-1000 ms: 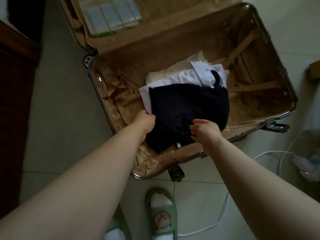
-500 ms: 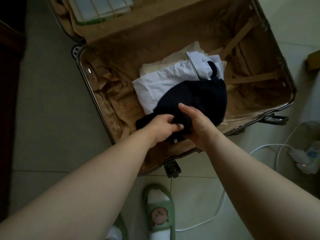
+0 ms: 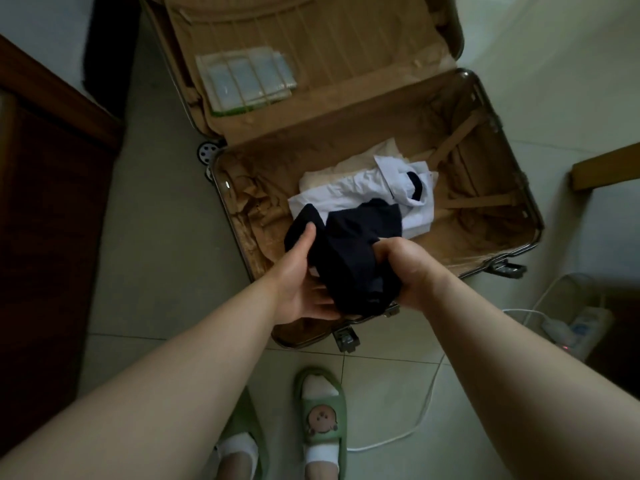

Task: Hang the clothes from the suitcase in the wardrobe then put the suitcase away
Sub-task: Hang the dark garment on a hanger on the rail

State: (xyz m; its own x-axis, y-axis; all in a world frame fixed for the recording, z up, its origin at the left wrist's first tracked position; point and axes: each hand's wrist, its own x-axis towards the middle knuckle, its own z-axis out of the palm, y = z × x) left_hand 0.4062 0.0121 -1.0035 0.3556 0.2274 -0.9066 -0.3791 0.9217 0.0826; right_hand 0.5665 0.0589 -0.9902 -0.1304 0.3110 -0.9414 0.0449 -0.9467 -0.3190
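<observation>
At the far left stood a dark wooden cabinet point(image 3: 52, 209), with the tiled floor point(image 3: 152, 258) beside it. Your left hand point(image 3: 301, 275) was curled around the left side of the dark garment point(image 3: 349, 251), thumb pressed on top and fingers under the cloth. You held that garment bunched and lifted over the near edge of the open suitcase point(image 3: 533, 216), which lay flat on the floor with its tan lining showing. Behind it, still in the case, lay a folded white shirt point(image 3: 353, 192) on a cream-coloured piece point(image 3: 339, 168), and a clear plastic packet point(image 3: 246, 77) sat in the lid. Your right hand point(image 3: 408, 268) was closed in a fist around the garment's right side. Below, your feet wore green slippers point(image 3: 322, 414), and a white cable point(image 3: 419, 417) ran to a power strip point(image 3: 575, 330) at the right.
</observation>
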